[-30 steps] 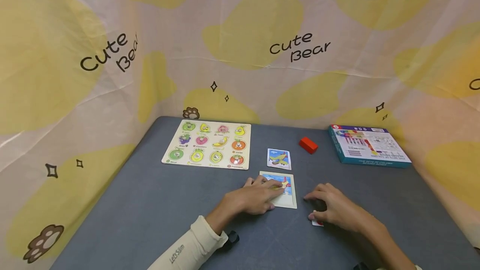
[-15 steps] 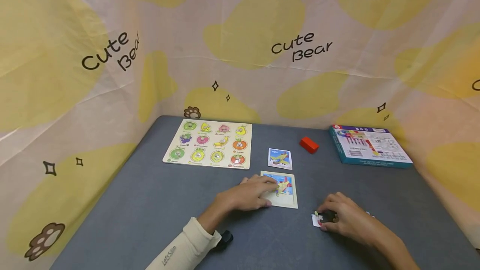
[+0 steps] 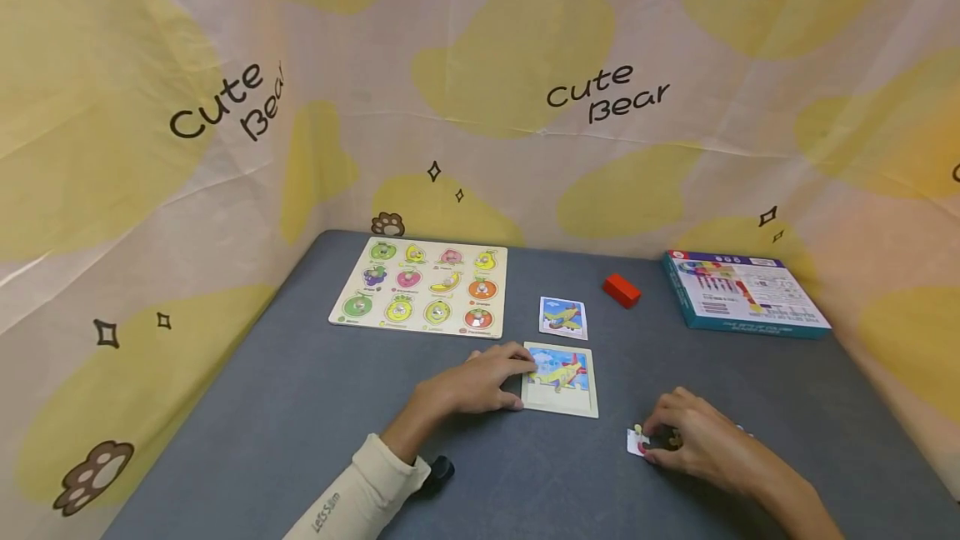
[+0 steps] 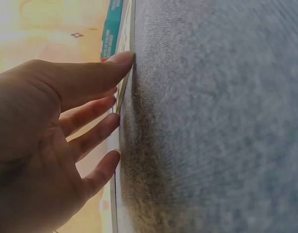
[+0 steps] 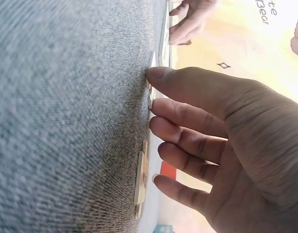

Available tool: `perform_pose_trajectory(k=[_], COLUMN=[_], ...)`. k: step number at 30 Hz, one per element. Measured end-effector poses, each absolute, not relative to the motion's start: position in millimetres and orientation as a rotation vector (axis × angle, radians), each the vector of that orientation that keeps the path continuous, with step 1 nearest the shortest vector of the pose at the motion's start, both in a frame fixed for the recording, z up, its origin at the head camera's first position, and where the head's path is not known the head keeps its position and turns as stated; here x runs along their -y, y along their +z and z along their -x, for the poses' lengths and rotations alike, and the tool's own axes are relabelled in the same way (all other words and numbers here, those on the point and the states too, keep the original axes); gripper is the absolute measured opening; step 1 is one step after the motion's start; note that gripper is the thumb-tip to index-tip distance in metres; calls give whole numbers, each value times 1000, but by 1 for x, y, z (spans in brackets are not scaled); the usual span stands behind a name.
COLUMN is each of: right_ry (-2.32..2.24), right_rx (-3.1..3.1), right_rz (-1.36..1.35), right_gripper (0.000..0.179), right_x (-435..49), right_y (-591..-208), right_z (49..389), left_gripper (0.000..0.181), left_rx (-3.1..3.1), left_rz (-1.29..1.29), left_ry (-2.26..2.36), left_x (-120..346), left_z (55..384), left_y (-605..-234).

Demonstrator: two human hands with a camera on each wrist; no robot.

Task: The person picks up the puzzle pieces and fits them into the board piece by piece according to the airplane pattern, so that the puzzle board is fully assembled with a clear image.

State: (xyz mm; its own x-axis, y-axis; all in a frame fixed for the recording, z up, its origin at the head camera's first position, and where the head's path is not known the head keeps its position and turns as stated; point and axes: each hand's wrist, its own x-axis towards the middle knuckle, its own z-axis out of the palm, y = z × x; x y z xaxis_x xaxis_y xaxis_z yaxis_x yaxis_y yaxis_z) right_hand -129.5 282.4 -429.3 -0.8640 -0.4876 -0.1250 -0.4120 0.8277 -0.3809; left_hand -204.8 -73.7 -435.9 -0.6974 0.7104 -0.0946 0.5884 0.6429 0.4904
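Note:
The left hand (image 3: 480,379) touches the left edge of a puzzle tray (image 3: 561,408), its fingers extended and thumb near the lower left corner. Airplane puzzle pieces (image 3: 558,367) fill the tray's upper part; its lower strip is bare wood. Thumb and index finger of the right hand (image 3: 701,440) pinch a small white puzzle piece (image 3: 637,442) with red and yellow bits by its right side, low at the table. Under that palm lie more puzzle pieces (image 5: 140,179), partly hidden in the head view. An airplane picture card (image 3: 563,318) lies just beyond the tray.
A fruit puzzle board (image 3: 423,329) lies at the back left of the grey table (image 3: 300,440). Toward the back right are a red block (image 3: 622,290) and a flat box (image 3: 750,294). Printed cloth walls (image 3: 480,107) rise behind the table.
My left hand has slid left from over the airplane pieces to the tray's edge. My right hand has shifted right and toward me, its index finger closing in on the white piece.

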Motion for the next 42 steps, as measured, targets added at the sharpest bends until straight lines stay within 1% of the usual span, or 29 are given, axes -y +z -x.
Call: perform_pose_trajectory(k=[8, 20, 24, 28, 34, 42], right_ry=[-509, -506, -499, -527, -549, -539], right_rx=[-2845, -2896, -2899, -2911, -2955, -2920], right_rz=[738, 806, 797, 848, 961, 984], right_gripper=[19, 17, 17, 17, 15, 16], right_x=[-279, -266, -257, -248, -233, -212], right_y=[-431, -429, -424, -422, -424, -427], right_z=[130, 141, 148, 155, 167, 177], left_gripper=[56, 57, 57, 57, 57, 56], left_rx=[-2599, -2609, -2610, -2612, -2613, -2618], left_rz=[-1033, -1026, -1021, -1014, -1007, -1011], left_ry=[636, 631, 633, 628, 626, 643], left_x=[73, 72, 72, 72, 72, 73], left_z=[204, 204, 204, 203, 203, 204], left_y=[-435, -436, -436, -437, -438, -440])
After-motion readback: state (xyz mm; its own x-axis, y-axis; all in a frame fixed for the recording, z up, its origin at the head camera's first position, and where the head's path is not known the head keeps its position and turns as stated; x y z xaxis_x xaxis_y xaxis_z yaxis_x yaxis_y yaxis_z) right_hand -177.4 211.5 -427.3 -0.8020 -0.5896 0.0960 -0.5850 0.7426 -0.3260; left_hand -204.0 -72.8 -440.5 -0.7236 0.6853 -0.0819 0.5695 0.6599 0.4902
